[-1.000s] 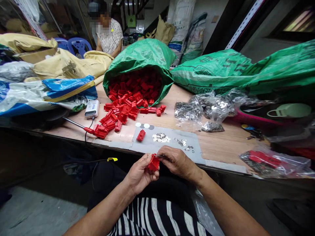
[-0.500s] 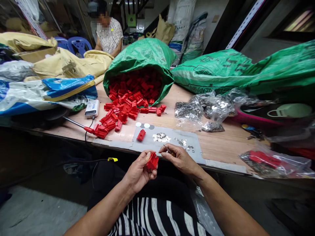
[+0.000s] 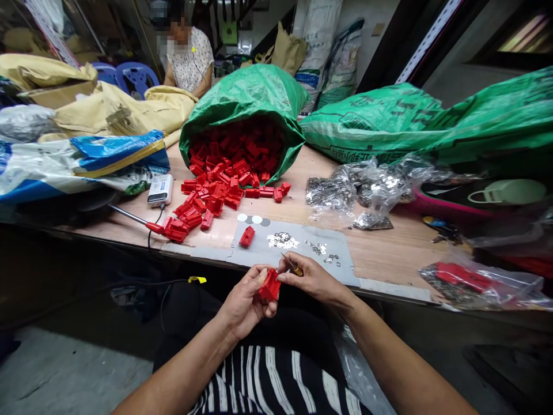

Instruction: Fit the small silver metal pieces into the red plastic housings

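Where the wrinkled green sack (image 3: 246,86) gapes: glossy red blocks (image 3: 216,199) spill across the wood-grain table (image 3: 375,253).
Left hand (image 3: 250,297): pinches one hollow block (image 3: 270,286) above the lap.
Grey mat (image 3: 260,256): flat, beyond the hands, bearing shiny metal bits (image 3: 283,240).
Right hand (image 3: 309,276): grips a thin, pointed tool (image 3: 297,269).
Change: right fingertips are now closer to the held block.

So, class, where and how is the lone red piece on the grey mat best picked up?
Probably pinch the red piece across its long sides, from above and the near side: it looks longer than wide and lies uncovered on the grey mat, apart from the red heap.
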Available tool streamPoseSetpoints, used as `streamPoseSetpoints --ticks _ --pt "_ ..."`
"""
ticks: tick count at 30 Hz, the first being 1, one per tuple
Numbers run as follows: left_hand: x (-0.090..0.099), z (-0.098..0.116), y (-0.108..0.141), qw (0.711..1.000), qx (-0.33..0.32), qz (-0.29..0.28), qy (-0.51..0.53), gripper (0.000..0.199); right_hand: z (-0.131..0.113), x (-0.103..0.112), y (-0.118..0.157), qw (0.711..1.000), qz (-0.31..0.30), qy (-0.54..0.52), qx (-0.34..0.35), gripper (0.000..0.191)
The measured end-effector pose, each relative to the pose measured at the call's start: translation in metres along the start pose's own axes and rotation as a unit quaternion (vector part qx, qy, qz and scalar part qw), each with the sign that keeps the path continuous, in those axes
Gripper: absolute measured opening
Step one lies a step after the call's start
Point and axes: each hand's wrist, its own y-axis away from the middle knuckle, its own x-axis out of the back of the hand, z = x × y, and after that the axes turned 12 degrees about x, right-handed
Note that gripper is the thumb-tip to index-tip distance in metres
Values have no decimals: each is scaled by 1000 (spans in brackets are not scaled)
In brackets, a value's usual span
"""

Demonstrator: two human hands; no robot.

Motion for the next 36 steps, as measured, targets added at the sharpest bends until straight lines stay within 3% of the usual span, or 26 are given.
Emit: streamPoseSetpoints --ticks 3,8,13,15,17,18,22,25,28,32,36 --pt "0 -4 -2 1000 -14 1 -24 24 3 1 -1 999 -11 -46 -12 32" --pt "-1 -8 -6 999 -20 21 -39 25 10 0 -1 1000 -26 -6 -11 28" --pt "-3 -3 -5 996 -8 48 -73 36 13 -1 0 999 2 -46 -4 29" --pt "-1 -1 -3 987 -45 76 -132 46 11 -2 1 996 26 -80 -10 32" --pt "3 -1 -2 956 -136 119 -232 47 9 -3 2 995 50 -87 -24 34" --pt "5 -1 -1 926 -194 139 -292 45 9 -3 2 994 61 -83 -29 35" --pt "11 -4 -1 781 -372 181 -467 39 10 -9 5 995 76 -65 -22 36" --pt "11 -3 0 740 -417 191 -491 29 11 -13 6 996 68 -46 -20 34" --pt "9 -1 3 752 -404 195 -482 28 9 -13 7 997 62 -34 -18 32" --pt "5 0 6 802 -362 192 -436 26 4 -10 9 996 30 -78 -20 33" --pt "5 -2 7 828 -332 181 -414 25 3 -9 14 986 -11 -150 -72 36"
